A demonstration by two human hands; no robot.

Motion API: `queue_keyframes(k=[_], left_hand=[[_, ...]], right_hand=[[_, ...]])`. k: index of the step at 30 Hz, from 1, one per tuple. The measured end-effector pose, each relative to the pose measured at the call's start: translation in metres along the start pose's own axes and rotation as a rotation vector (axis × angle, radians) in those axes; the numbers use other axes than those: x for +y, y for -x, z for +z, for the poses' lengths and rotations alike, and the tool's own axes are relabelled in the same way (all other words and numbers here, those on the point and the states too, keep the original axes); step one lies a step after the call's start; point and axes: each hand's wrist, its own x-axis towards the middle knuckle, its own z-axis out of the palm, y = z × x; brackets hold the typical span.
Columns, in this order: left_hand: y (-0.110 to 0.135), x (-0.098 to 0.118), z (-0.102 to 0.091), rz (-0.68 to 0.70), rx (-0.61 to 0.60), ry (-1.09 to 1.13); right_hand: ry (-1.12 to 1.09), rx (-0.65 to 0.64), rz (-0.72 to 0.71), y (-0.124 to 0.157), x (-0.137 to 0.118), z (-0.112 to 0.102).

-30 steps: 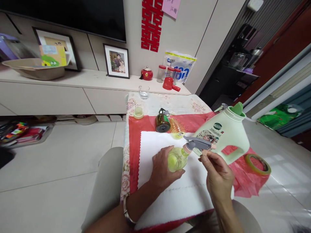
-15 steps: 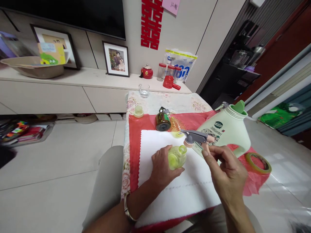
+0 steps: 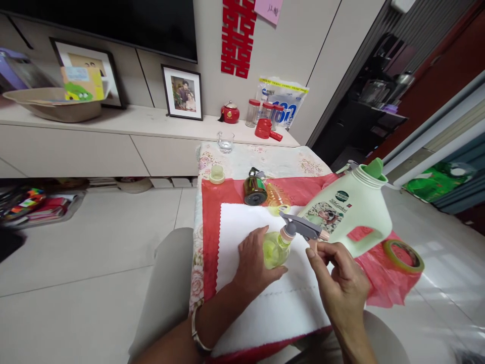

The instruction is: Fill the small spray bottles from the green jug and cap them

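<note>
My left hand (image 3: 254, 263) is wrapped around a small yellow-green clear bottle (image 3: 273, 253) that stands on the white cloth (image 3: 242, 323). Between thumb and fingers, my right hand (image 3: 337, 273) pinches a grey and pink spray trigger head (image 3: 306, 227). The collar of the spray head sits at the bottle's neck; whether it is threaded on, I cannot tell. Just behind lie a dark amber bottle (image 3: 254, 189) and a ribbed clear orange-yellow bottle (image 3: 278, 197). To the right of my hands is a large pale green jug (image 3: 350, 207) with a green spout.
A pale translucent cap (image 3: 216, 174) rests on the red sheet (image 3: 210, 227) at the left. A roll of tape (image 3: 403, 255) lies at the right edge. Farther back are a glass cup (image 3: 226, 142), a red scoop (image 3: 264, 129) and several red-lidded jars (image 3: 253, 112).
My right hand has moved left and slightly down, bringing the spray head from beside the bottle onto its neck. My left hand stays around the bottle.
</note>
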Motion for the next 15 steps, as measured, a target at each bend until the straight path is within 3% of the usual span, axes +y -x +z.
queue_keyframes(k=[9, 15], left_hand=[[-0.001, 0.025, -0.024, 0.126, -0.018, 0.357], [-0.014, 0.035, -0.025, 0.089, -0.02, 0.504]], right_hand=[[0.028, -0.02, -0.045, 0.01, -0.001, -0.002], [0.009, -0.041, -0.075, 0.009, -0.005, -0.002]])
